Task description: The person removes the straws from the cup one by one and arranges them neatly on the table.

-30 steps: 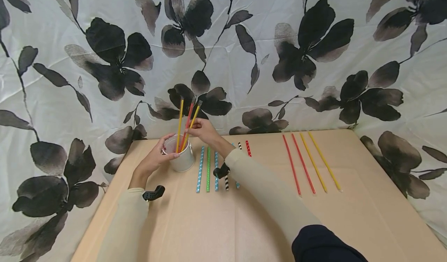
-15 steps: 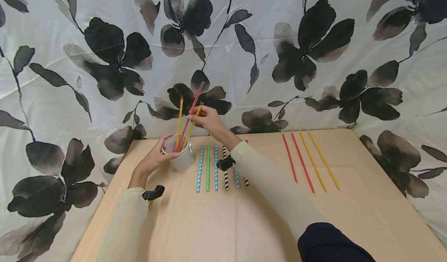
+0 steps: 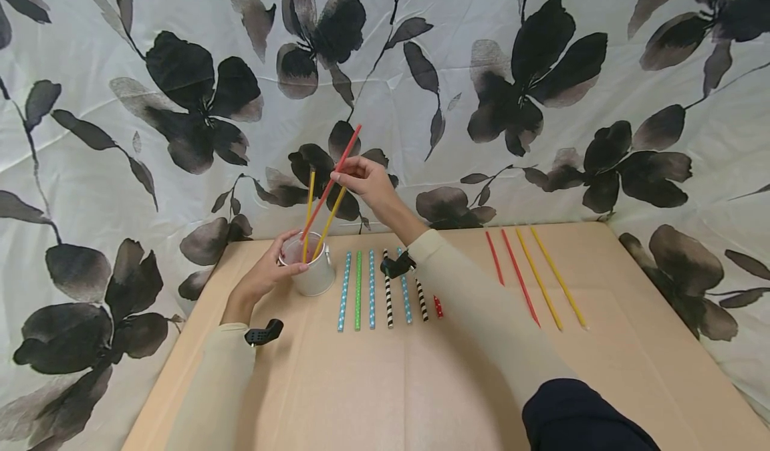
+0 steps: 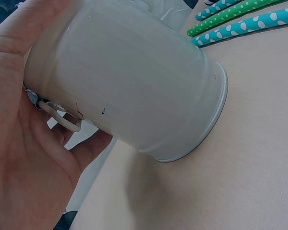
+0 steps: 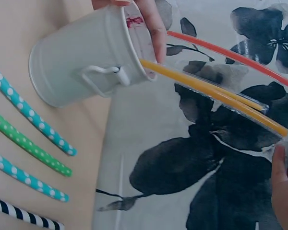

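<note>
My left hand [image 3: 269,268] holds a small white metal bucket [image 3: 315,281] by its rim, fingers and thumb around the top; the bucket stands on the table. Two yellow straws [image 3: 333,218] in clear wrapping lean in the bucket. Above it, my right hand [image 3: 368,180] pinches a red straw [image 3: 349,145] by its upper part, tilted to the right. In the right wrist view the red straw's [image 5: 221,50] lower end is out past the bucket's rim. The left wrist view shows the bucket's [image 4: 129,76] side and wire handle [image 4: 62,117] next to my palm.
Right of the bucket lies a row of patterned straws: blue dotted [image 3: 345,294], green dotted [image 3: 357,294], black-and-white striped [image 3: 388,297] and red [image 3: 438,307], partly under my right arm. Farther right lie red straws [image 3: 520,274] and yellow straws [image 3: 559,277]. A floral cloth [image 3: 421,123] hangs behind the table.
My right hand has moved up and right, drawing the red straw upward out of the bucket. The yellow straws stay in the bucket. My left hand has not moved.
</note>
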